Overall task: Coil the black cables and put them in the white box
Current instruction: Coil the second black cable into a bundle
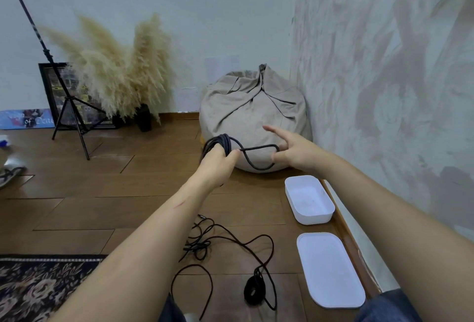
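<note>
- Held in the air beyond the white box (315,219), toward its far left: black cable coil (221,142), gripped by the left hand (219,160), fingers curled tight round the turns.
- Strung rightward from the coil, long axis roughly level: last loop (256,147), caught on bent fingers of the right hand (295,153), index finger straight, thumb out.
- Right hand the nearer to the box; likely next, folding the loop in, then lowering.
- Left of the box on the wooden floor (102,193): loose black cables (205,242), small wound bundle (254,293).
- Just this side of the box: lid (331,270).
- Behind the box: beige bean bag (251,106).
</note>
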`<state>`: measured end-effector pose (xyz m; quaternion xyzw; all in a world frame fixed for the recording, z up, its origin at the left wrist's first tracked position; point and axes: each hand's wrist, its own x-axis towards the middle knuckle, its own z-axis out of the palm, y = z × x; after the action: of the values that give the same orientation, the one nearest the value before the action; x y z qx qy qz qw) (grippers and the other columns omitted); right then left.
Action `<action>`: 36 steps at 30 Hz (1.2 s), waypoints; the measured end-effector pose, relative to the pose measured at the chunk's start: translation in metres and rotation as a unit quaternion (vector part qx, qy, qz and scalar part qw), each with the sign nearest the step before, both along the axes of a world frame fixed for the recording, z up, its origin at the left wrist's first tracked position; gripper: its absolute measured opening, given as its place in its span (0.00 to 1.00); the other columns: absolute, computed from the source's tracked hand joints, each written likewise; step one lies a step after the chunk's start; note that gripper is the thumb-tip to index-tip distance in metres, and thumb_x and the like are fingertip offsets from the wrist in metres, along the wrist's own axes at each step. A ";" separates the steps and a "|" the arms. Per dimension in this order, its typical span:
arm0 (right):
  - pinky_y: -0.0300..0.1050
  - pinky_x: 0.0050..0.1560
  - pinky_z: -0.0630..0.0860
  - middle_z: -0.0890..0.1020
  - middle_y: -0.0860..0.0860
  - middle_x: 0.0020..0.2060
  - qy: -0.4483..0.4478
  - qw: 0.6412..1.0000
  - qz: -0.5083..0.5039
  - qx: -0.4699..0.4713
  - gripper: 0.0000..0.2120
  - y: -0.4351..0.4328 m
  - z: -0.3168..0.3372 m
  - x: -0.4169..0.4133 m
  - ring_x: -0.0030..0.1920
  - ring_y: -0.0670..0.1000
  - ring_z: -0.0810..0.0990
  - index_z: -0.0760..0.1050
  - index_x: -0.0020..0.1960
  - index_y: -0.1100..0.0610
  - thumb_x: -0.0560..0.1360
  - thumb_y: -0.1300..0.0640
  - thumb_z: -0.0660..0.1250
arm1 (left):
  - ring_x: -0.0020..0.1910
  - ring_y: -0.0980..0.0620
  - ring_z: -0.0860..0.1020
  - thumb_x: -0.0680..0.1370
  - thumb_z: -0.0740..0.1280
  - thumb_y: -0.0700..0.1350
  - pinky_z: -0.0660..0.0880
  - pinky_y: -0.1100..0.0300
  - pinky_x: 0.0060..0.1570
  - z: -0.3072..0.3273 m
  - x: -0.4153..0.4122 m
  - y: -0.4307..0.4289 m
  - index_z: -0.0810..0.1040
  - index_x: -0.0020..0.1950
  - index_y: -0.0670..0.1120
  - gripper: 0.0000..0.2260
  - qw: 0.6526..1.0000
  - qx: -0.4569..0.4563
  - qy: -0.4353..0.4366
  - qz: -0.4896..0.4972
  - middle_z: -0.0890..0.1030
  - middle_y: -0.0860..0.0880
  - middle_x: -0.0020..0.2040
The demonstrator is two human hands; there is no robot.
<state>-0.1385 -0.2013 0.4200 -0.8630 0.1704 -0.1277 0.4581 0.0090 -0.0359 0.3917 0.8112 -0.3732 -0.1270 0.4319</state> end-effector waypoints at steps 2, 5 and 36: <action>0.46 0.42 0.69 0.68 0.50 0.33 -0.040 0.999 -0.035 0.005 0.32 -0.005 -0.004 0.001 0.35 0.49 0.68 0.66 0.74 0.40 0.76 0.65 0.68 | 0.25 0.48 0.61 0.84 0.60 0.52 0.60 0.54 0.33 -0.001 0.002 0.004 0.63 0.39 0.45 0.17 0.999 0.012 0.027 -0.018 0.62 0.46 0.28; 0.51 0.53 0.79 0.77 0.50 0.36 -0.098 0.992 -0.046 0.071 0.27 0.001 -0.003 0.002 0.41 0.50 0.79 0.69 0.72 0.48 0.78 0.69 0.64 | 0.29 0.45 0.62 0.85 0.60 0.52 0.62 0.52 0.36 0.001 -0.001 0.008 0.67 0.40 0.44 0.17 0.998 0.014 0.044 -0.039 0.65 0.43 0.31; 0.36 0.41 0.77 0.82 0.56 0.44 -0.066 0.997 0.015 0.024 0.11 0.012 -0.006 0.005 0.36 0.50 0.77 0.77 0.59 0.55 0.85 0.56 0.57 | 0.41 0.49 0.75 0.83 0.62 0.48 0.72 0.52 0.47 0.004 -0.010 0.014 0.79 0.48 0.43 0.11 0.992 -0.020 0.083 -0.097 0.77 0.47 0.42</action>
<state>-0.1339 -0.1896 0.4139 -0.8440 0.1303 -0.1736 0.4905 -0.0008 -0.0221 0.3952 0.7491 -0.4150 -0.2278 0.4634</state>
